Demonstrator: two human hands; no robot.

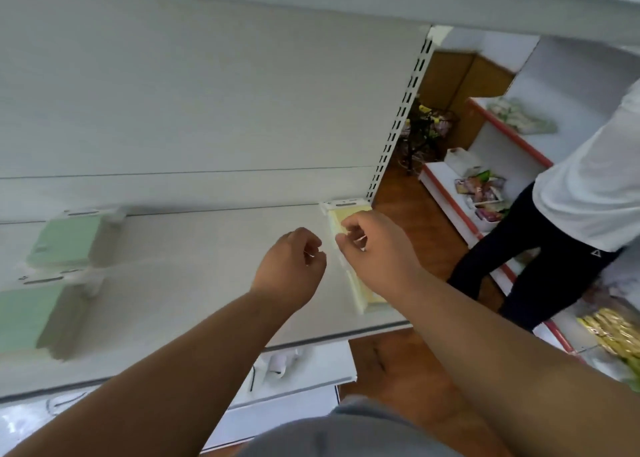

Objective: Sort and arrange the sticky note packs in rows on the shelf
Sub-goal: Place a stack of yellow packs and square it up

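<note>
On the white shelf [194, 269] lie two green sticky note packs, one at the far left [65, 240] and one nearer the front edge [31, 314]. A row of yellow sticky note packs [349, 214] runs along the shelf's right end, partly hidden under my right hand. My right hand [374, 245] rests on that yellow row with its fingers curled on a pack. My left hand [294, 262] hovers just left of the row, fingers loosely curled, nothing visible in it.
A slotted upright [398, 117] ends the shelf on the right. A person in a white top and dark trousers [554, 231] stands in the aisle beside red-edged shelves [512, 138] with packaged goods. A lower shelf [294, 370] shows beneath.
</note>
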